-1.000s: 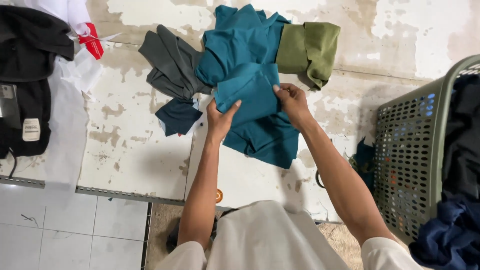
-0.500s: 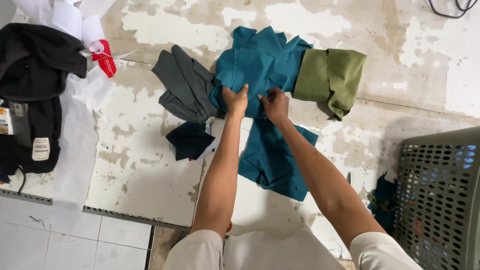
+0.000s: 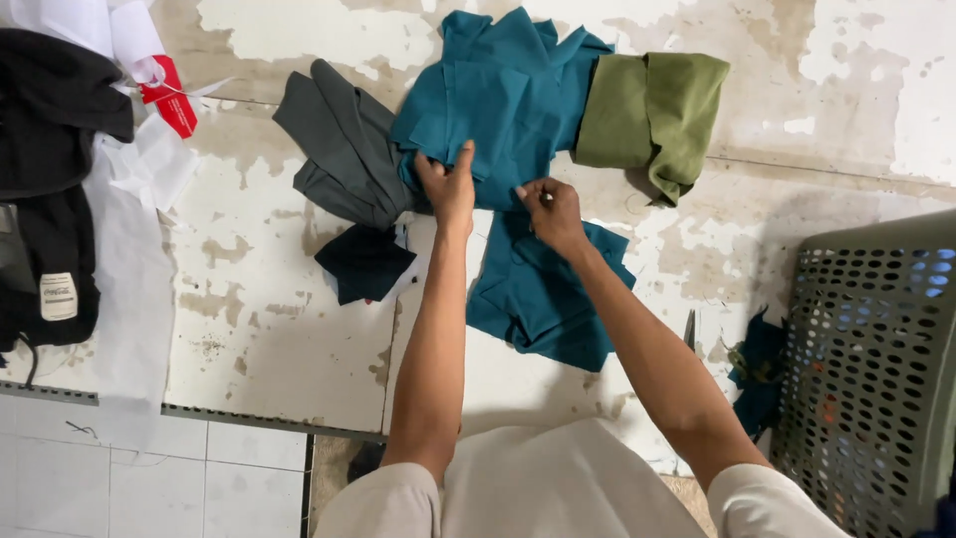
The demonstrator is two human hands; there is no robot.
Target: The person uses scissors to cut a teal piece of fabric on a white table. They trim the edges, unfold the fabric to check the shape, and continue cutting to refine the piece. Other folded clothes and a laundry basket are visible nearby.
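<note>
Teal garment (image 3: 518, 130) spread at upper centre of frame, over worn white table (image 3: 259, 289). Left hand (image 3: 448, 184) pinching its folded edge; right hand (image 3: 551, 211) grasping cloth just beside. Grey cloth (image 3: 339, 149) left, olive cloth (image 3: 652, 115) right, perforated basket (image 3: 876, 369) lower right.

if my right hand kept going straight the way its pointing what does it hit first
The right hand points up and slightly left, already on the teal cloth. Going straight on, it would likely just slide further over that teal fabric; the olive green cloth lies off to its right.
</note>
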